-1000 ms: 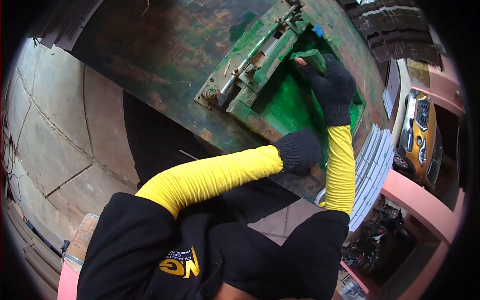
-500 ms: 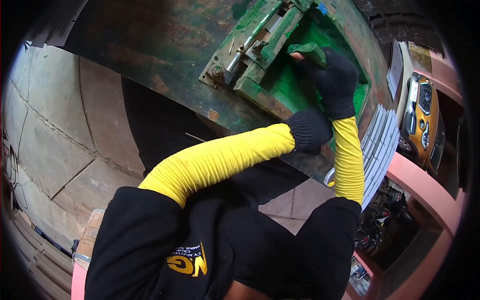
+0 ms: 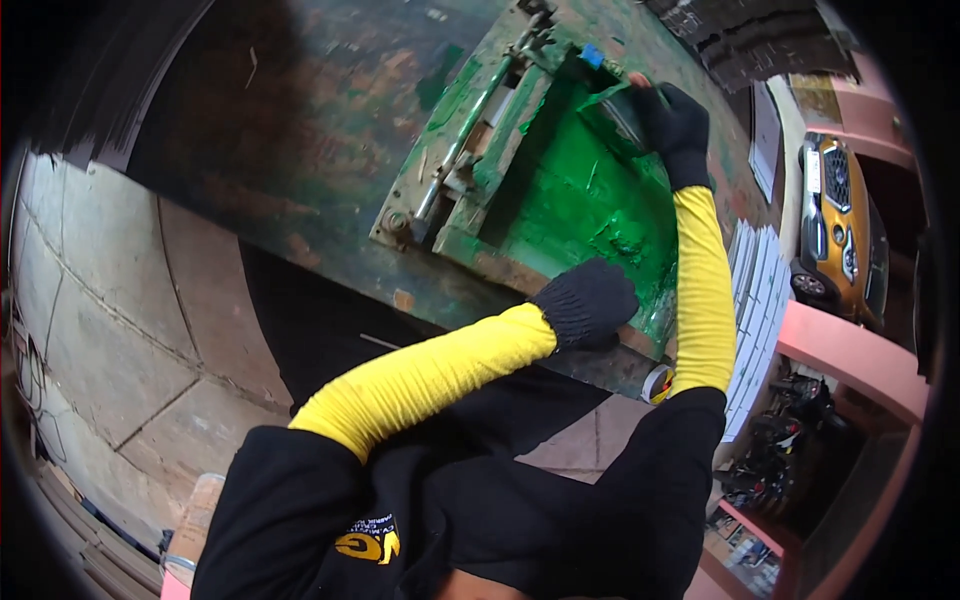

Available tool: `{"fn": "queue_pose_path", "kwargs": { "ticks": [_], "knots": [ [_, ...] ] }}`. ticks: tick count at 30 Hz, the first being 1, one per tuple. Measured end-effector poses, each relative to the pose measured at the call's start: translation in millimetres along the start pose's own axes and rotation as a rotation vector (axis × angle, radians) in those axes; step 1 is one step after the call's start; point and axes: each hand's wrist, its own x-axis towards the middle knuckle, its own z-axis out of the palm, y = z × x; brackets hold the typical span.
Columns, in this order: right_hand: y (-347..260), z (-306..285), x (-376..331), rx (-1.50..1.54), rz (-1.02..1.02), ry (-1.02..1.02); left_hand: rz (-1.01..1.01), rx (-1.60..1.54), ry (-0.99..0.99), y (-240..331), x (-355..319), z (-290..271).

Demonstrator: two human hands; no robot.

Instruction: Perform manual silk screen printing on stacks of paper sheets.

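Green wet paint covers the recessed metal panel (image 3: pixel 570 190). The right hand (image 3: pixel 672 125), in a black glove, grasps a small paint tool (image 3: pixel 612 105) at the panel's upper corner. The left hand (image 3: pixel 588 303) rests clenched on the panel's lower edge.

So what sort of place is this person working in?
Probably an outdoor street-side work spot: a worn green metal machine stands on stone paving, with a parked yellow car and motorbikes nearby.
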Motion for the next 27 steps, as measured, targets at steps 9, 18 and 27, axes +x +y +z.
{"fn": "queue_pose_path", "kwargs": {
  "ticks": [9,18,27],
  "knots": [
    [11,13,51,-0.108,0.092,-0.086,-0.01,0.035,-0.115,2,10,-1],
    [21,-80,19,0.3,-0.036,0.586,0.03,0.143,-0.196,8,14,-17],
    [215,-112,-193,0.2,0.286,0.378,0.041,0.27,-0.081,48,13,-57]
  ]
}}
